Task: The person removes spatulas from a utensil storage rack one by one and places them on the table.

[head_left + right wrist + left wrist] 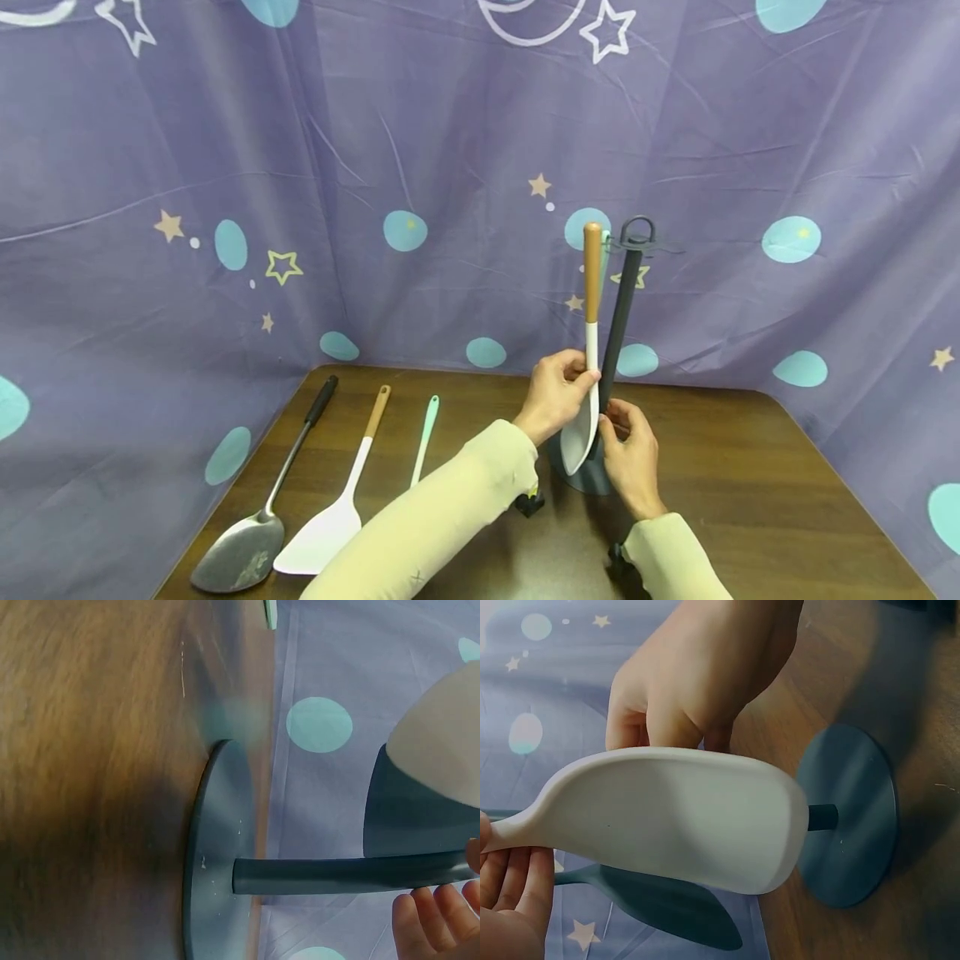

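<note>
A white scoop-shaped spatula with a wooden handle (pixel 592 275) stands upright, blade down, in my left hand (pixel 553 396). My thumb and fingers pinch its neck just above the blade (pixel 675 817). My right hand (pixel 632 454) grips the dark pole of a utensil stand (pixel 621 321) low down, its fingers round the pole in the right wrist view. The stand's round base (pixel 847 825) rests on the table. Behind the white spatula hangs a dark teal spatula (pixel 667 904) with a mint handle, from the hook ring (pixel 637 243) at the top.
On the wooden table (pixel 750 467) at the left lie a metal wok turner (pixel 243 550) with a black handle, a white turner (pixel 326 533) with a wooden handle, and a mint-handled utensil (pixel 425 437) partly hidden by my left sleeve. A patterned purple curtain (pixel 450 125) hangs behind.
</note>
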`<state>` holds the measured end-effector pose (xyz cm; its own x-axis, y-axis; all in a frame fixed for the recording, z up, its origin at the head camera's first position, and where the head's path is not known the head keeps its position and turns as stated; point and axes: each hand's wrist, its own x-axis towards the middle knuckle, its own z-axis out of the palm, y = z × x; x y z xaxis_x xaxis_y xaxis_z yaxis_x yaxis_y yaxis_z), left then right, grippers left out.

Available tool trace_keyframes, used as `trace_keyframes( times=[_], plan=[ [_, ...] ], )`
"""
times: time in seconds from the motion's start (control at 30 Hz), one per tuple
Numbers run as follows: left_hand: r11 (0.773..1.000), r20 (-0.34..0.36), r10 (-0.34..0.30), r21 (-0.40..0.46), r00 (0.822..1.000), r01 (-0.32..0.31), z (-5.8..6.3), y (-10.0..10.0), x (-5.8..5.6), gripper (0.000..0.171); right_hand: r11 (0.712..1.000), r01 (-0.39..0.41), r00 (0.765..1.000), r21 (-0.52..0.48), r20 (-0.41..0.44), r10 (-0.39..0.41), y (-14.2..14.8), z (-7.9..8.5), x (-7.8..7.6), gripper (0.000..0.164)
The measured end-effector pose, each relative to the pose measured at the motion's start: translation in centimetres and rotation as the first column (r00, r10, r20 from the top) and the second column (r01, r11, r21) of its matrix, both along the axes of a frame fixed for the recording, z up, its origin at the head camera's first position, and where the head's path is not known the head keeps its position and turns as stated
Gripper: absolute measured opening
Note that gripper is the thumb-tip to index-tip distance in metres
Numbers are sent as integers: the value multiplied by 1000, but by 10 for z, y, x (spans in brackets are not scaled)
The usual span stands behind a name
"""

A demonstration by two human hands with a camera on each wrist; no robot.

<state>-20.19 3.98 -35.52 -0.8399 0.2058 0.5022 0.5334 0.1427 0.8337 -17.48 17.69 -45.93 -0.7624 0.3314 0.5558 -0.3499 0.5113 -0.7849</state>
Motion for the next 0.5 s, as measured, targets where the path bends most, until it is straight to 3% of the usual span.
trace_keyframes(
  times=[0.5],
  plan=[
    [1000,-4,-11,8,1000,11,3,-12,6,6,1000,-16,1000,-11,8,16,0,-5,-13,20]
  ],
)
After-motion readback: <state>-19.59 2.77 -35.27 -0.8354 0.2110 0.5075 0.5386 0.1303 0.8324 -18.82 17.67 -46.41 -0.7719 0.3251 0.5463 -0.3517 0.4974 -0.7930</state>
